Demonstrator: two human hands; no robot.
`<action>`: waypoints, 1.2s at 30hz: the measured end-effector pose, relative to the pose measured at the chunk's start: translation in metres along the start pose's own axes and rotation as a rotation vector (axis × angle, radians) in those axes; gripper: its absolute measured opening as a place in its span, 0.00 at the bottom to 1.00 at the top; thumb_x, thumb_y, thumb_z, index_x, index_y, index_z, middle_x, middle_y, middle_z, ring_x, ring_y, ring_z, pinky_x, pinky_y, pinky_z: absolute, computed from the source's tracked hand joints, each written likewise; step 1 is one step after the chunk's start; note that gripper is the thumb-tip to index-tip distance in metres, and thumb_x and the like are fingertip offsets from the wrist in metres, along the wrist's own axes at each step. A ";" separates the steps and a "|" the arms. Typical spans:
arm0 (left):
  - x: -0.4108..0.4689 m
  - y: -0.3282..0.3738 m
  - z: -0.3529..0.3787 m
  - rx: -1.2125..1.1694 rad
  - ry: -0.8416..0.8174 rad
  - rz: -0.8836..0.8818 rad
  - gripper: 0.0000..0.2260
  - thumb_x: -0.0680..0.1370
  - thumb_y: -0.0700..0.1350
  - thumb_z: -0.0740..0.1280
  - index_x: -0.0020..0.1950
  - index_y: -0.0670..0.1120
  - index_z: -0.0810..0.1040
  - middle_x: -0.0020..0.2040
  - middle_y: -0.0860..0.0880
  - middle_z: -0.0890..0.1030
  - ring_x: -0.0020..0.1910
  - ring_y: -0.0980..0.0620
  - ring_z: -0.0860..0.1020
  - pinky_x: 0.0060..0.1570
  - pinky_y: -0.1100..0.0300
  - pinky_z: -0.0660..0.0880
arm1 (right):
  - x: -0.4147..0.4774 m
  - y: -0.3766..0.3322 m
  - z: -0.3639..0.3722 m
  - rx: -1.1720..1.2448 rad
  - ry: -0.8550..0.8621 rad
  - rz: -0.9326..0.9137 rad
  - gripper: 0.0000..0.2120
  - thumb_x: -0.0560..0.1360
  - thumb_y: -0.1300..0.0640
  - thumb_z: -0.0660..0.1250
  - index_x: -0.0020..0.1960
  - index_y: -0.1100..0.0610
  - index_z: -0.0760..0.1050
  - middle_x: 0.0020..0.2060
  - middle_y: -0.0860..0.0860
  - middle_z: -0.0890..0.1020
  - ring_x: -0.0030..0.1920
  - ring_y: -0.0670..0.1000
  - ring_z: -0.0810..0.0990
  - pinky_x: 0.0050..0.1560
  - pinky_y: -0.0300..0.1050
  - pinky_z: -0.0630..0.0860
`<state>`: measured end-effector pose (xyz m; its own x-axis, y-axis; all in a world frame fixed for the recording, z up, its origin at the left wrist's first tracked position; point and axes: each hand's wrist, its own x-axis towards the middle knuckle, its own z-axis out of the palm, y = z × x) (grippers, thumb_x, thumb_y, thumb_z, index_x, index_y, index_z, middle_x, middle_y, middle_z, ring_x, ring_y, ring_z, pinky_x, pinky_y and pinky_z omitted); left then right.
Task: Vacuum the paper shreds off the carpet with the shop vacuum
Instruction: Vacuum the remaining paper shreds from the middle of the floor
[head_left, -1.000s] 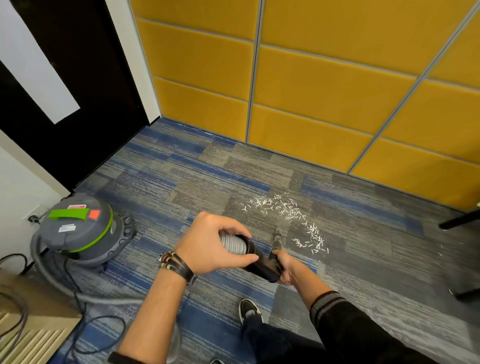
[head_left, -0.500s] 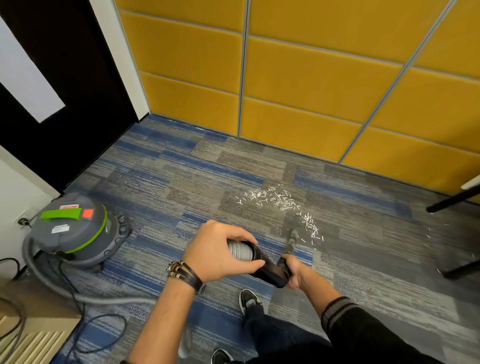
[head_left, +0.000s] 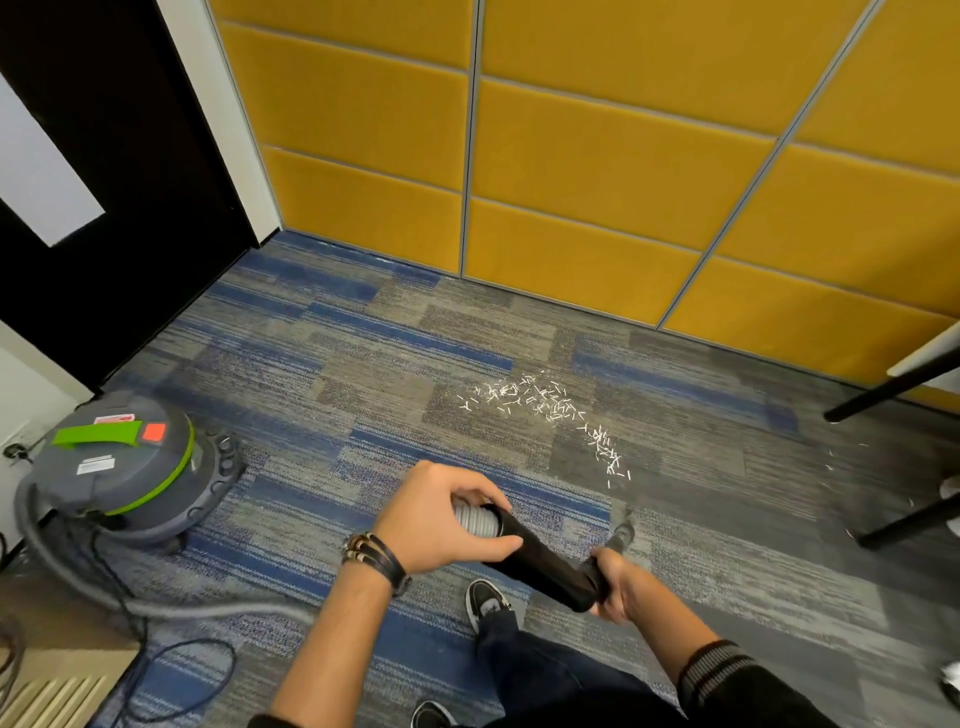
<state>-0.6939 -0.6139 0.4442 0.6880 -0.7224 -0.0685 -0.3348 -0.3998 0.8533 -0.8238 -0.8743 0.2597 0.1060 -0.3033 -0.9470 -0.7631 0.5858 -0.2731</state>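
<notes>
Left hand (head_left: 441, 525) fingers curl round the grey hose (head_left: 475, 519); right hand (head_left: 615, 587) grips the black wand (head_left: 540, 564); paper shreds (head_left: 545, 405) lie mid-frame on the carpet (head_left: 363, 364); shop vacuum (head_left: 119, 462) stands at left.

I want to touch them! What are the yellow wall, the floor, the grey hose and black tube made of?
The yellow wall: seemingly padded fabric, matte; panels puff between thin grey strips. The carpet: woven fibre, fuzzy, blue and grey stripes. The hose: probably flexible plastic, dull, ringed ridges. The black tube: likely hard plastic, smooth, faint sheen.
</notes>
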 end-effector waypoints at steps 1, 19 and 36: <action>-0.001 0.000 0.004 -0.010 0.000 0.005 0.16 0.64 0.63 0.79 0.48 0.58 0.88 0.43 0.61 0.86 0.47 0.60 0.84 0.51 0.55 0.82 | -0.001 0.001 -0.002 -0.002 0.008 0.007 0.19 0.84 0.48 0.53 0.42 0.60 0.71 0.26 0.56 0.79 0.22 0.54 0.80 0.20 0.46 0.76; -0.026 0.052 -0.034 0.153 0.185 0.330 0.14 0.68 0.58 0.79 0.50 0.54 0.89 0.44 0.62 0.87 0.42 0.64 0.84 0.46 0.61 0.81 | -0.041 -0.029 0.055 -0.022 -0.199 -0.146 0.20 0.80 0.47 0.61 0.66 0.60 0.72 0.50 0.62 0.80 0.39 0.60 0.82 0.41 0.53 0.81; 0.139 0.027 -0.073 0.137 0.047 0.187 0.12 0.67 0.56 0.80 0.48 0.56 0.89 0.43 0.65 0.86 0.45 0.63 0.84 0.52 0.58 0.81 | 0.011 -0.129 0.063 0.337 -0.120 -0.032 0.13 0.82 0.49 0.57 0.53 0.60 0.69 0.40 0.60 0.78 0.37 0.60 0.80 0.32 0.53 0.80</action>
<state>-0.5604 -0.6841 0.4949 0.6335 -0.7657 0.1112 -0.5414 -0.3361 0.7706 -0.6845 -0.9059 0.2735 0.2154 -0.2466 -0.9449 -0.5073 0.7985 -0.3241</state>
